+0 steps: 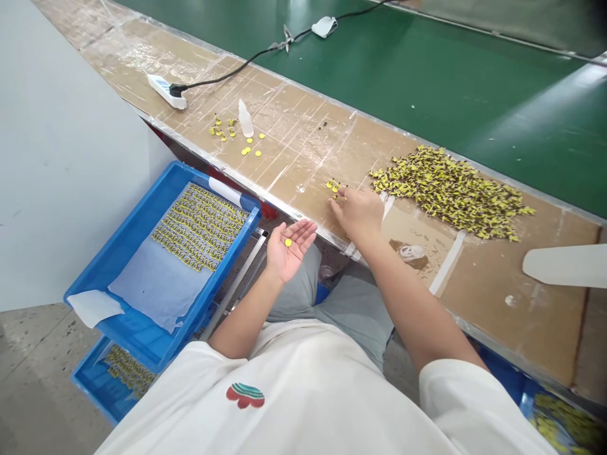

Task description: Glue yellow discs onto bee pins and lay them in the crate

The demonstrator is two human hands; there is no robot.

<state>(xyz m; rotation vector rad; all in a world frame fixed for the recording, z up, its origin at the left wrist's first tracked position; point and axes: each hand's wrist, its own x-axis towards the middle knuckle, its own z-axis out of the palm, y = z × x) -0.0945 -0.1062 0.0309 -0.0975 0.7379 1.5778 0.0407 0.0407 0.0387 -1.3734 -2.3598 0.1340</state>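
Note:
My left hand (288, 251) is palm up below the table edge, its fingers stretched out. A small round yellow disc (288, 242) rests on that palm. On the cardboard-covered table, my right hand (359, 212) is turned down with fingers curled and thumb drawn in. Just at its fingertips lie a few small yellow-and-dark pieces (331, 184). Whatever is between those fingers is mostly hidden. Right of this hand spreads a large heap of similar yellow-and-dark pieces (446, 189).
A white dropper bottle (245, 119) stands near loose yellow discs (258, 153) and several small figures (218, 131). Behind is a power strip (165, 91) with a black cable. At left, a blue tray (114, 338) holds rows of pieces on paper. A green belt (427, 82) runs beyond.

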